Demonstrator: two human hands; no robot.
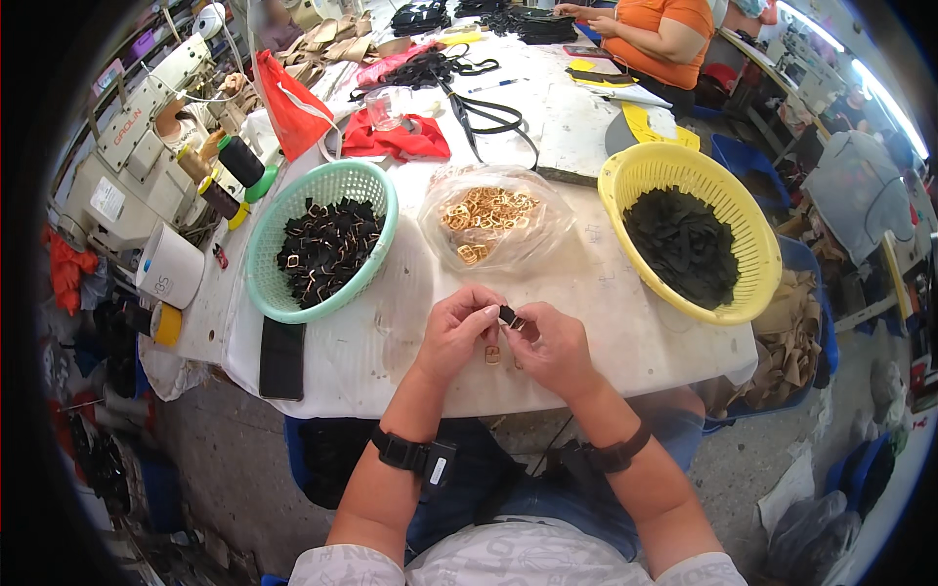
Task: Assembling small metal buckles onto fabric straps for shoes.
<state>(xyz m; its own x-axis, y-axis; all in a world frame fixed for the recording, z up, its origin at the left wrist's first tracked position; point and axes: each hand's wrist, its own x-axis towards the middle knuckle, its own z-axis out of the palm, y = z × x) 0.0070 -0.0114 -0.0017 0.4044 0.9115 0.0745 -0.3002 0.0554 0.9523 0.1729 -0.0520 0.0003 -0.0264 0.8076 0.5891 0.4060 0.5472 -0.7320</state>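
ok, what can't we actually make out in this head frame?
- Small black piece pinched between the left hand and right hand: mostly covered by fingertips, shape unclear.
- Gold buckle under the hands: too small, partly hidden by the thumbs.
- Clear bag of gold buckles: plastic glare blurs the count.
- Yellow basket: black contents merge into one mass.
- Co-worker in an orange shirt: cut off by the top edge.
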